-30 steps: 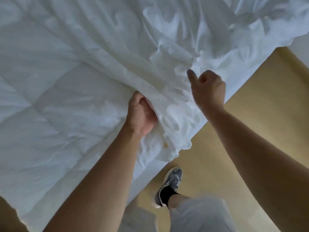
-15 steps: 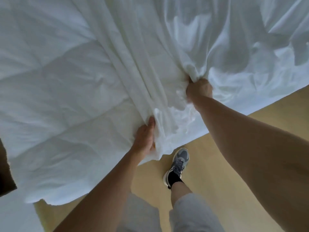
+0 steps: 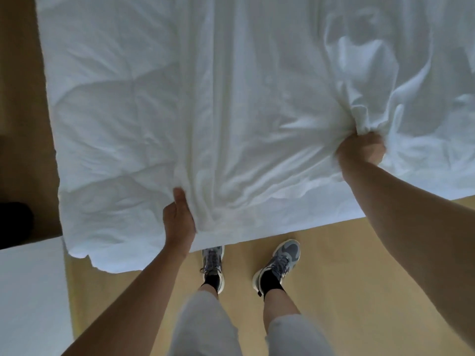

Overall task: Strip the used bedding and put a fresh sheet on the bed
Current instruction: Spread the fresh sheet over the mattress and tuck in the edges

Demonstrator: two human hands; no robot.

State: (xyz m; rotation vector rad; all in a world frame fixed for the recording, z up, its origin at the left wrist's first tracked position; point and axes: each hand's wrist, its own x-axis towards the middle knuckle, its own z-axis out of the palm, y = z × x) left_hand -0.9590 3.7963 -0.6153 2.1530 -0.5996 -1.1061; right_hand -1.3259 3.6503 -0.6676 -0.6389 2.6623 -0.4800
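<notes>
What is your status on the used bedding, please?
Left grip holds bedding near its lower edge. Right grip clutches a bunched fold. Hem just over left shoe; nothing else in the way.

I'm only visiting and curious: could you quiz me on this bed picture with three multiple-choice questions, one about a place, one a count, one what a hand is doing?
1. Where does the left hand grip the white bedding?
A. near its lower edge
B. at its far top edge
C. nowhere

2. How many shoes show on the floor?
A. one
B. two
C. four

3. What is the right hand doing?
A. lying flat and open
B. hanging free
C. gripping a bunch of bedding

Answers: 1 A, it holds a fold just above the hem. 2 B, one on each foot. 3 C, cloth gathers into its fist.
</notes>
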